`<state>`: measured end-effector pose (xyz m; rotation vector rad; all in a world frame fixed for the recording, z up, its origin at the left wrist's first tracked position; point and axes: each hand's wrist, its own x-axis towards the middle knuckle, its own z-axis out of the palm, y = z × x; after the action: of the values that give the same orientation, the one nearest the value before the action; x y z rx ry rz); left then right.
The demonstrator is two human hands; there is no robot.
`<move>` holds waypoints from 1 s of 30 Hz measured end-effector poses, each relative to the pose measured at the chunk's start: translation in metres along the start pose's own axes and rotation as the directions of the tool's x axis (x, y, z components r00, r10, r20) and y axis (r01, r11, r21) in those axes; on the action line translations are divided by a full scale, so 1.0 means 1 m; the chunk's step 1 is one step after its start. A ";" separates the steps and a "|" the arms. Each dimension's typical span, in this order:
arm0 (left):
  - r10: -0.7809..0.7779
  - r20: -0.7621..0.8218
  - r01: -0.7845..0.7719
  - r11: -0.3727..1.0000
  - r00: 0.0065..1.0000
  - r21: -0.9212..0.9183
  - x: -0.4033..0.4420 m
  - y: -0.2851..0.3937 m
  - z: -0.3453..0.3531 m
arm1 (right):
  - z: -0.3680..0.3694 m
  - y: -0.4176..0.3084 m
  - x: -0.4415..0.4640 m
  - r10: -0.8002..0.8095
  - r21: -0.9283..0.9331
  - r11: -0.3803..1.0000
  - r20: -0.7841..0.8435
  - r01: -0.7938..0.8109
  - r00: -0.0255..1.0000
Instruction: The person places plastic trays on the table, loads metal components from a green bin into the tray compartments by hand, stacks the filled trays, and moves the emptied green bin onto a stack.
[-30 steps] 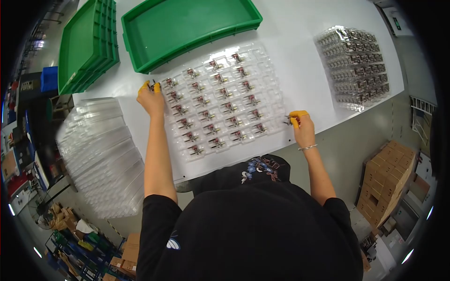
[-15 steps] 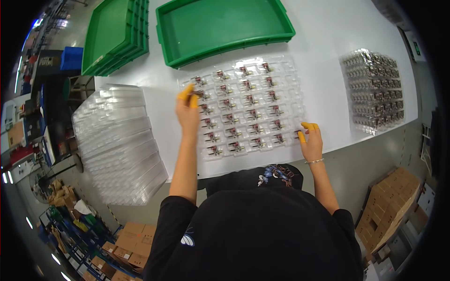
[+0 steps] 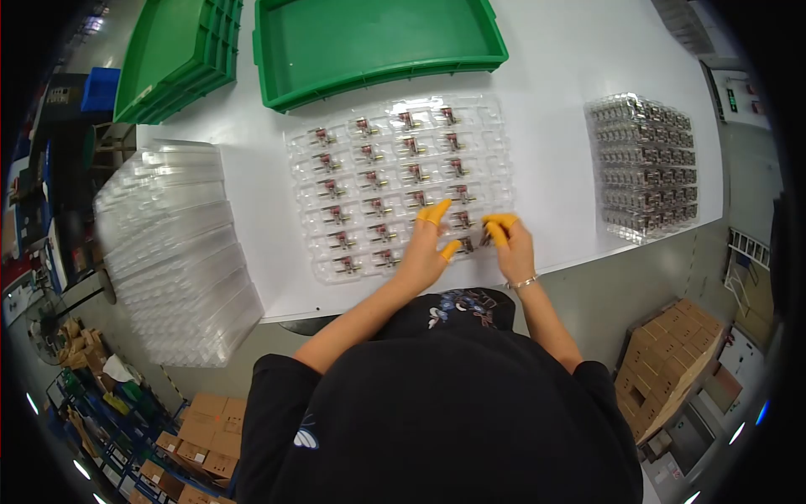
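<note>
White tabletop point(image 3: 550, 168) is bearing a clear tray point(image 3: 497, 172) of small metal parts point(image 3: 416, 173).
My right hand point(image 3: 515, 250) is pinching one part point(image 3: 485, 236) at the tray's near right corner; my left hand point(image 3: 426, 254) is reaching over it, thumb and fingers apart. Marks on cartons point(image 3: 672, 357) are showing illegibly.

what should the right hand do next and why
Probably lower the small part pinched in the right hand into the rightmost column of the clear tray: it is held right by that column, where the pockets farther up look empty.
</note>
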<state>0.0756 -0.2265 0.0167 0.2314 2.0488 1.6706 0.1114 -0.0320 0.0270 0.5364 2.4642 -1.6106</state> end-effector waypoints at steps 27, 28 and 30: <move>-0.071 -0.706 0.133 0.991 0.705 0.033 0.209 -0.020 -0.293 | -0.006 0.060 0.009 -0.314 -0.809 0.547 0.038 0.214 0.949; -0.105 -0.725 0.077 0.994 0.681 -0.071 0.198 0.003 -0.284 | -0.003 0.054 0.008 -0.295 -0.853 0.471 0.088 0.225 0.952; -0.110 -0.720 0.031 0.992 0.685 -0.122 0.190 0.031 -0.274 | 0.002 0.039 0.012 -0.298 -0.848 0.469 0.111 0.247 0.948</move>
<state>-0.2225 -0.3787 0.0344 -0.6630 2.4444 2.0134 0.1149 -0.0170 -0.0105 0.0002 3.0458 -0.1972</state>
